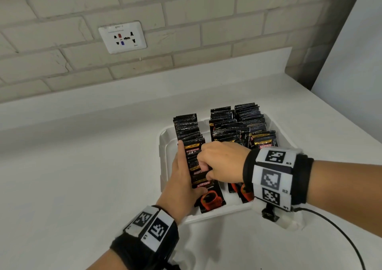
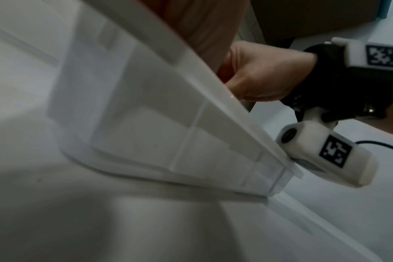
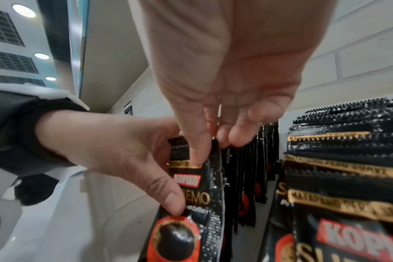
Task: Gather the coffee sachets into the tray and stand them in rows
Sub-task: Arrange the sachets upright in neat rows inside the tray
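A white tray [image 1: 163, 156] on the counter holds three rows of upright black Kopiko coffee sachets. My left hand [image 1: 182, 174] lies along the left side of the left row [image 1: 187, 129], fingers straight, with its thumb [image 3: 171, 200] pressing the front sachet [image 3: 195, 195]. From the right, my right hand [image 1: 206, 167] reaches over and pinches the tops of sachets near the front of that row; the pinch [image 3: 211, 141] shows closely in the right wrist view. The middle row [image 1: 225, 125] and right row [image 1: 250, 116] stand untouched. The left wrist view shows only the tray's outer wall [image 2: 168, 124] and my right hand [image 2: 265, 74].
The tray sits on a white counter [image 1: 82, 166] against a brick wall with a socket plate [image 1: 123, 37]. A black cable [image 1: 341, 228] trails from my right wrist across the counter. A white panel [image 1: 351, 52] stands at the right.
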